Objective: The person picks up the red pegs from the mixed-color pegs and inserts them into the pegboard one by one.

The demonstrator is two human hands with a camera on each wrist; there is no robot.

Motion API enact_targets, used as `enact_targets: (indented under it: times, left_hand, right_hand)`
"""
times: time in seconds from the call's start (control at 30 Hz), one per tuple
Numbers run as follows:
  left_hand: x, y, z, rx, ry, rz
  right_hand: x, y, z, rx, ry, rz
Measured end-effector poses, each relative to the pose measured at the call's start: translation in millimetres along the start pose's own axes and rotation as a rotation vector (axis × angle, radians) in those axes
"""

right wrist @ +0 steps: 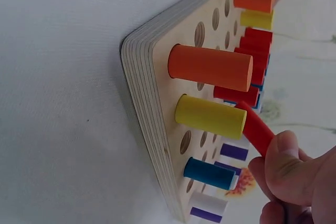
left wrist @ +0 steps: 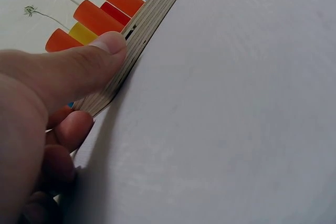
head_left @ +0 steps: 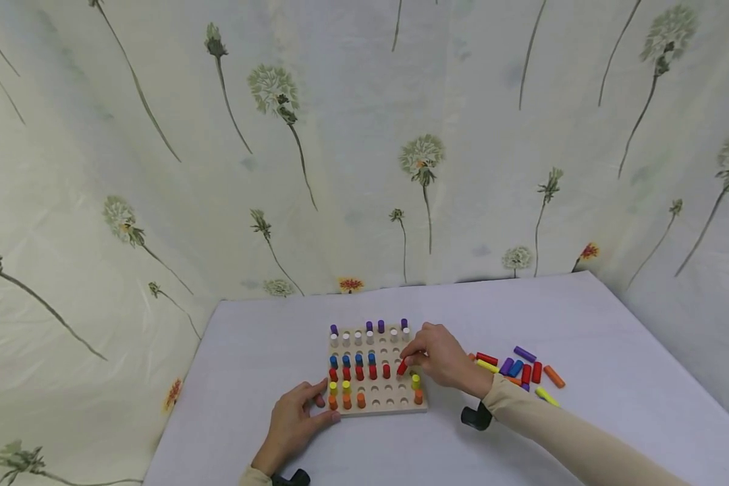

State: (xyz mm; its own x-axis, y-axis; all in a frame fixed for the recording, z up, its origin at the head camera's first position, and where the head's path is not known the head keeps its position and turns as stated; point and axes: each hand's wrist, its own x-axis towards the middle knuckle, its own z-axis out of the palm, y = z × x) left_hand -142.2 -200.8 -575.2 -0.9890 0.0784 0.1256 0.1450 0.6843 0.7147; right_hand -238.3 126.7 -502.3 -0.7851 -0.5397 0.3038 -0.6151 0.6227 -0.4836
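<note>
A light wooden pegboard (head_left: 384,412) lies on the table with rows of purple, white, blue, red, yellow and orange pegs in its holes. My left hand (head_left: 294,418) grips its near left corner, thumb against the front edge and fingers at the side; the left wrist view shows the thumb (left wrist: 100,59) on the layered edge. Between thumb and fingers, my right hand (head_left: 440,354) pinches a red peg (right wrist: 257,129), tilted over the red row just right of the last standing red peg (head_left: 386,371). Whether its lower end touches a hole is hidden behind the yellow peg (right wrist: 210,116).
Loose pegs in several colours lie right of the board, partly behind the right forearm, among them an orange peg (head_left: 554,376) and a purple peg (head_left: 525,354). A white cloth covers the table (head_left: 267,337). Behind it hangs a dandelion-patterned curtain (head_left: 352,169).
</note>
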Motion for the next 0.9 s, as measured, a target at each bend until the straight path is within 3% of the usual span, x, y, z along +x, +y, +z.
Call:
enact_targets:
  times: [0.27,0.6,0.9]
  left_hand:
    - [-0.7,-1.4,1.5,0.024,0.008,0.007]
    - [-2.4,-1.3,3.2,0.018,-0.005,0.005]
    - [0.3,-0.5,0.8,0.018,0.004,0.012]
  right_hand:
    - [0.8,-3.0,4.6,-0.028,-0.015,-0.041]
    - [0.7,-2.7,12.2,-0.066,-0.054,-0.023]
    - [5.0,-5.0,16.8,-0.126,-0.029,-0.100]
